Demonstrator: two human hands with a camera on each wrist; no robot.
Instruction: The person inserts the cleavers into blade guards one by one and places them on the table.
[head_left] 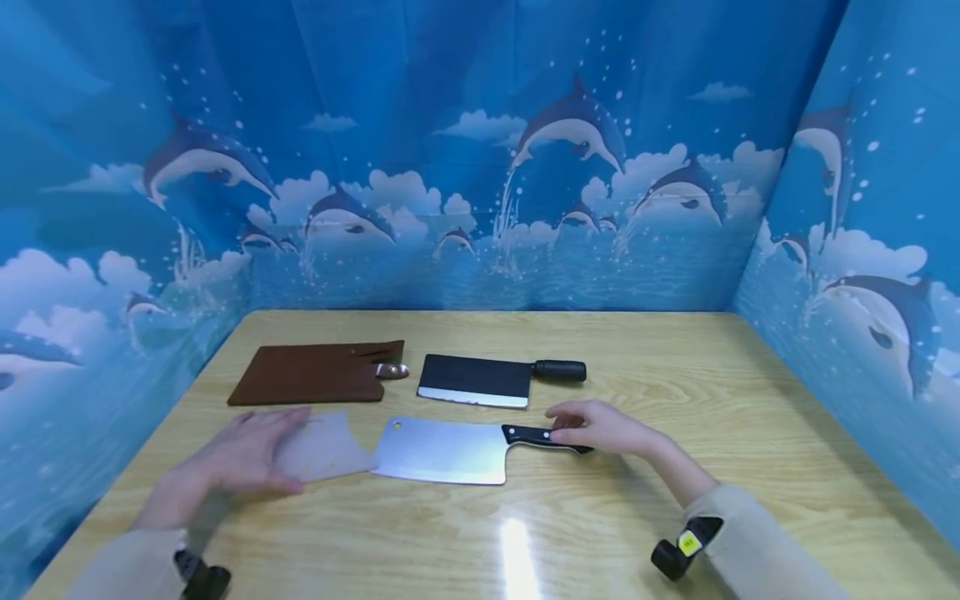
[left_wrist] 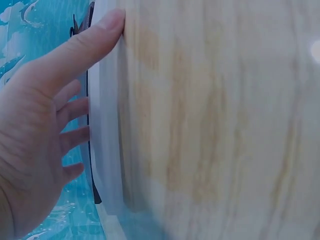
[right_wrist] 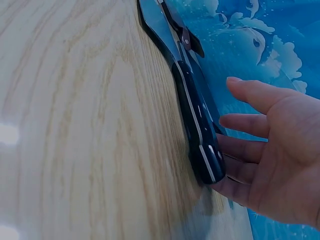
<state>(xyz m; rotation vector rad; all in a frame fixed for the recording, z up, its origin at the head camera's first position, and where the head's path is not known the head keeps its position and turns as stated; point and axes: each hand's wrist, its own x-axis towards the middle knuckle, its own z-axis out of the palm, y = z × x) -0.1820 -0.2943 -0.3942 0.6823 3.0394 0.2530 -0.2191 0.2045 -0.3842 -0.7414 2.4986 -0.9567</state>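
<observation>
From here, the wooden table (head_left: pixel 600 533) bears a silver cleaver (head_left: pixel 442 452), a white sheath (head_left: pixel 330 446) meeting its blade's left end, a left hand (head_left: pixel 243 454) loosely spread over that sheath, and a relaxed, unclenched right hand (head_left: pixel 600 427) beside the black handle (head_left: pixel 528 435).

The left hand (head_left: pixel 251 450), seemingly blurring, is hiding part of the white cover (head_left: pixel 330 447); picture edges are cropping both sleeves (head_left: pixel 761 537).

- My head view is bright, with a white glare streak on the table (head_left: pixel 420 537).
- Soft shadow lies beneath my left hand (head_left: pixel 243 450), which looks slightly blurred.
- My left wrist view is hazy, my right one dimmer.
</observation>
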